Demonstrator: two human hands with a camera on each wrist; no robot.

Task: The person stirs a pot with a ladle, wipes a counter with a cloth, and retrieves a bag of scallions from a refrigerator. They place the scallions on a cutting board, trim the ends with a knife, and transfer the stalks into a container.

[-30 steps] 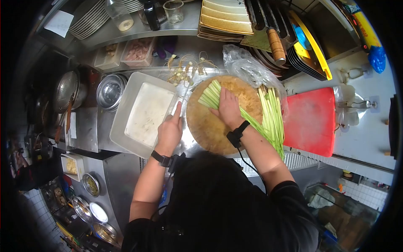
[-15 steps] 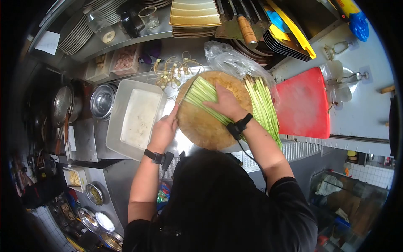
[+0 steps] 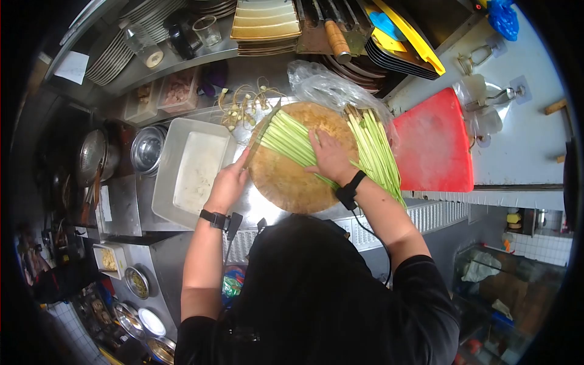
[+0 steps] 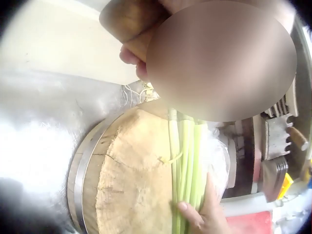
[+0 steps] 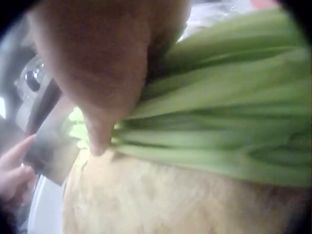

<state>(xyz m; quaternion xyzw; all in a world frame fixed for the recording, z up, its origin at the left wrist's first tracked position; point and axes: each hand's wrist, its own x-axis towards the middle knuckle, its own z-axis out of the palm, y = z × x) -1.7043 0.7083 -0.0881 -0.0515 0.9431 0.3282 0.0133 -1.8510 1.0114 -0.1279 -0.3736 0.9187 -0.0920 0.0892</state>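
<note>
My left hand [image 3: 228, 185] grips a cleaver [image 5: 52, 152] by its wooden handle [image 4: 127, 24]. The broad blade stands at the left edge of the round wooden chopping block [image 3: 283, 185], beside the cut ends of a bunch of long green stalks [image 3: 286, 139]. This bunch lies across the block. On top of it is my right hand [image 3: 333, 157], holding the stalks between its thumb, on the near side, and fingers, on the far side. A blurred patch hides much of the left hand in the left wrist view.
A translucent plastic tub [image 3: 163, 201] stands left of the block. Trimmed root ends [image 3: 243, 109] lie behind it. More stalks [image 3: 377, 152] lie at the block's right, by a plastic bag [image 3: 328, 82] and a red board [image 3: 432, 146]. Plates and trays [image 3: 264, 27] fill the shelf above.
The cleaver has come in against the stalks' cut ends, and the left hand has turned with it. The stalks are spread flatter, and the right hand has moved back along them, right. The view has shifted.
</note>
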